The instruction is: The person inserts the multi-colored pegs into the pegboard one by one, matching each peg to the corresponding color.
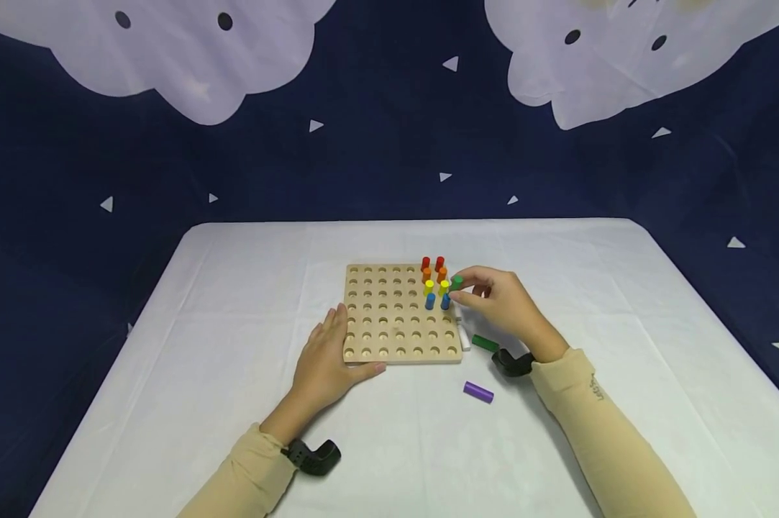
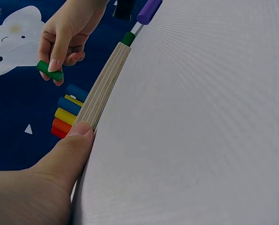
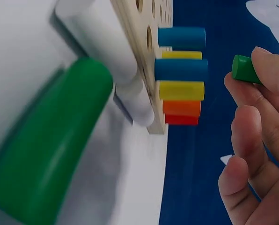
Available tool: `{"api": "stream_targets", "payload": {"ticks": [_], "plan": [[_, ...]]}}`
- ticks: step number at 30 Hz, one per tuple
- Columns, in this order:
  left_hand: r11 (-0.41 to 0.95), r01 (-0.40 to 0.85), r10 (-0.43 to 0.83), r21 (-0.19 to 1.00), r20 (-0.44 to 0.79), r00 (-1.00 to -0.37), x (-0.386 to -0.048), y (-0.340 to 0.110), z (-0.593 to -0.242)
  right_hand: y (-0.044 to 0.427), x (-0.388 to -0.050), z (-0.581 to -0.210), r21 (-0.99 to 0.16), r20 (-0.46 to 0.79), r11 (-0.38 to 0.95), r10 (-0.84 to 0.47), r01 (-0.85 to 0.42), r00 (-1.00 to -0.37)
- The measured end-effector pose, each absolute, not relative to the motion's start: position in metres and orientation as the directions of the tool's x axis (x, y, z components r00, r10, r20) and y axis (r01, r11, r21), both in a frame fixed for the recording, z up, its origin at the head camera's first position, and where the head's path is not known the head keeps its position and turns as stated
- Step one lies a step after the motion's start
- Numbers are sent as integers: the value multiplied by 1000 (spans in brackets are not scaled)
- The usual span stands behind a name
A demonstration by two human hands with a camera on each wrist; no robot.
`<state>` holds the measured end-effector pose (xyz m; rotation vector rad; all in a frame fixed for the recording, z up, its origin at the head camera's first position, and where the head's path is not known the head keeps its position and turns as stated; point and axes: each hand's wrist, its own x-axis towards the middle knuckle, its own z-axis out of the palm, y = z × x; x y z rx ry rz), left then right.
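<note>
A square wooden pegboard (image 1: 389,327) with rows of round holes lies on the table. Red, orange, yellow and blue pegs (image 1: 430,302) stand in pairs in its two right columns, from the far edge forward. My right hand (image 1: 499,298) pinches a green peg (image 3: 244,69) between thumb and fingers, raised above the board's right edge and clear of the holes. My left hand (image 1: 324,360) lies against the board's left side and near corner with fingers extended; its thumb (image 2: 76,140) touches the front edge.
Right of the board, a second green peg (image 1: 485,343) lies on the white-covered table (image 1: 247,288). White pegs (image 1: 464,337) lie along the board's right edge. A purple peg (image 1: 478,392) rests nearer the front. Behind hangs a dark blue patterned cloth (image 1: 376,144).
</note>
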<state>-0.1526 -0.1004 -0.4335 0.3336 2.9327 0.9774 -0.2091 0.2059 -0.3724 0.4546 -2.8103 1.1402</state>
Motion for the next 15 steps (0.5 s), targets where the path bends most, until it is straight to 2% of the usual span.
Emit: {"api": "stream_targets", "payload": {"ticks": [15], "plan": [[780, 194, 212, 595, 40, -976, -153, -100, -434, 192, -207, -379, -683, 188, 634, -326, -362, -926]]}}
